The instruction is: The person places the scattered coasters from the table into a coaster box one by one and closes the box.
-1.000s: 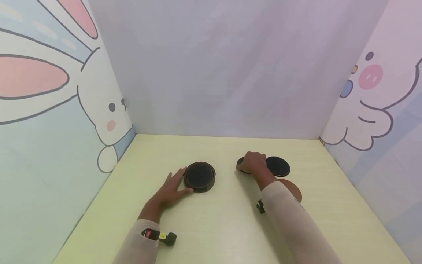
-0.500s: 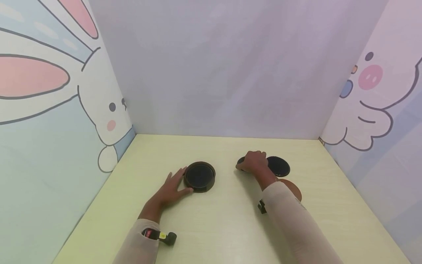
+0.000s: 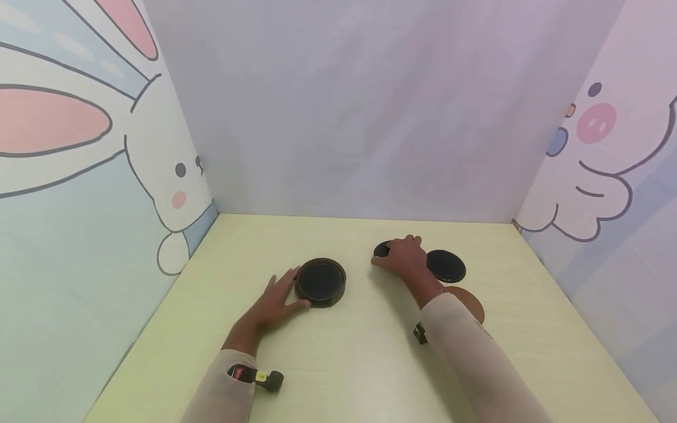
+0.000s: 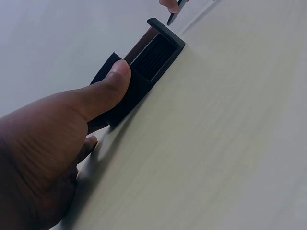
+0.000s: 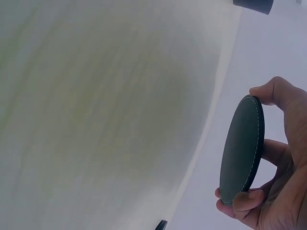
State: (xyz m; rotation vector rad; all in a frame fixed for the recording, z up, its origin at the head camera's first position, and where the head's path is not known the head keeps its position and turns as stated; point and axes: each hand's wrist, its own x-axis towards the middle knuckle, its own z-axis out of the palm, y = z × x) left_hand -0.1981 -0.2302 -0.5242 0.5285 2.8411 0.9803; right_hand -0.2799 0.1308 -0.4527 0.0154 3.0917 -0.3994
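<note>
1. While the right hand (image 3: 407, 257) pinches the held disc (image 5: 241, 148) by its rim, thumb at one edge and fingertips at the opposite one, most of the flat face is free, which looks like a sound grip. Light, even pressure should be enough.
2. In the right wrist view the held disc is tipped well off level and seems to be clear of the table (image 3: 359, 376). If it needs levelling, turning the wrist is safer than loosening the fingertips, since so thin a rim could slip.
3. The left hand (image 3: 276, 305) is spread wide at the left side of the round holder (image 4: 127, 98), its thumb resting on the wall just beside the opening. How hard it presses I cannot tell; a gentle, steady touch would suit, just firm enough to prevent sliding.
4. Best to leave that opening free of the thumb: dark layered edges show through it, and from above a dark inner disc (image 3: 320, 282) lies within the rim.
5. The round holder stands on the table, well apart from the held disc. The loose black disc (image 3: 446, 267) lies just beside the right hand, and the brown disc (image 3: 471, 304) is partly hidden by the right sleeve (image 3: 465, 352); a raised forearm would avoid brushing either.
</note>
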